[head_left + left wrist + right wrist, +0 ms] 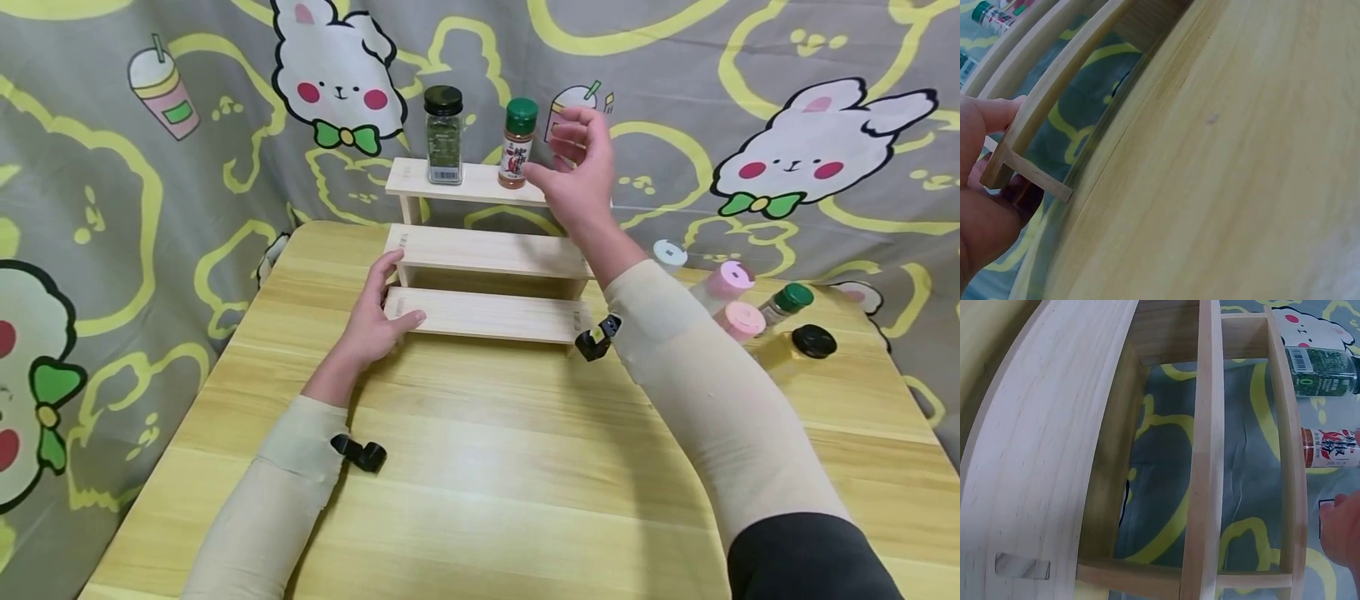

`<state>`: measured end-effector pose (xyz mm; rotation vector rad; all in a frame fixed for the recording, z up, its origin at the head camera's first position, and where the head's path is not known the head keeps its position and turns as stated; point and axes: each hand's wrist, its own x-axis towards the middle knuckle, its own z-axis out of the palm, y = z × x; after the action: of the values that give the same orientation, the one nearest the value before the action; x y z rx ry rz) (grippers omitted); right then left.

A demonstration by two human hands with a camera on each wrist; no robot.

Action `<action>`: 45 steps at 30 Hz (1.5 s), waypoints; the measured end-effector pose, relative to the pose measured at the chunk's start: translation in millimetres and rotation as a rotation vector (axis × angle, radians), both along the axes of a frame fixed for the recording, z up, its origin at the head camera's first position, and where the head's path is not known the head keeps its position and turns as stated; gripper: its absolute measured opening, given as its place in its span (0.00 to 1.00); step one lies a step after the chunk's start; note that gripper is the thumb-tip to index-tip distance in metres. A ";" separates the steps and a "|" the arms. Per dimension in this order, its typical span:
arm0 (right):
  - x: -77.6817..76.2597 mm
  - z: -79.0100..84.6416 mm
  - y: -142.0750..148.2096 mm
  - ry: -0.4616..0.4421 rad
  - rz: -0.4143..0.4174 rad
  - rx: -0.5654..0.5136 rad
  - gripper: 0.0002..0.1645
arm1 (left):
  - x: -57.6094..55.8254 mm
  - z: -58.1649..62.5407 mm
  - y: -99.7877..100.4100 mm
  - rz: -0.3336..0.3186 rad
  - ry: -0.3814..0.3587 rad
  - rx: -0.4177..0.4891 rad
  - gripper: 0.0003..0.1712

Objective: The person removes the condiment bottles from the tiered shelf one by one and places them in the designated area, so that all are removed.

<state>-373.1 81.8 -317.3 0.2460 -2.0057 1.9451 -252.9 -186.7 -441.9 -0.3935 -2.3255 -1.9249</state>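
Note:
A three-tier wooden shelf rack [491, 252] stands on the table against the curtain. My left hand [369, 327] grips the left end of its lowest tier; in the left wrist view the thumb lies on the board and the fingers go beneath. On the top tier stand a glass jar of green flakes with a black lid [444, 137] and a small red spice bottle with a green cap [516, 154]. My right hand [583, 179] is just right of the spice bottle, fingers spread and loosely bent, holding nothing. In the right wrist view its thumb [1340, 528] shows apart from the bottle.
At the table's right stand two pink-topped containers [731, 279], a white-topped one [670, 252], a green-capped bottle [792, 297] and a black-lidded jar [813, 342]. The patterned curtain [660, 158] hangs directly behind the rack.

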 end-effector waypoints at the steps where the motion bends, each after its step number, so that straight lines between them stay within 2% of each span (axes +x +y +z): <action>1: -1.6 -0.8 -1.1 0.000 -0.001 0.000 0.41 | 0.0 0.0 0.1 0.000 0.003 -0.001 0.49; 13: -9.8 -1.8 -14.6 -0.050 -0.041 0.066 0.41 | -1.6 -2.9 -0.2 -0.011 -0.013 0.027 0.50; 23: -12.6 1.1 -28.0 -0.082 -0.074 0.096 0.37 | -1.0 -1.2 0.5 -0.007 -0.024 0.032 0.49; 33: -15.4 2.3 -32.9 -0.091 -0.096 0.060 0.33 | -1.3 -0.8 0.6 -0.005 -0.028 0.034 0.50; 40: -13.3 1.6 -29.6 -0.080 -0.110 0.052 0.32 | -1.0 1.1 1.8 -0.002 -0.015 0.016 0.49; 45: -3.6 7.6 -26.0 -0.077 -0.111 0.034 0.32 | -0.6 1.0 1.9 0.001 -0.010 0.013 0.49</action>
<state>-376.8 55.7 -309.6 0.0669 -2.0555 1.8802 -253.5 -184.8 -440.9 -0.3825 -2.3175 -1.9450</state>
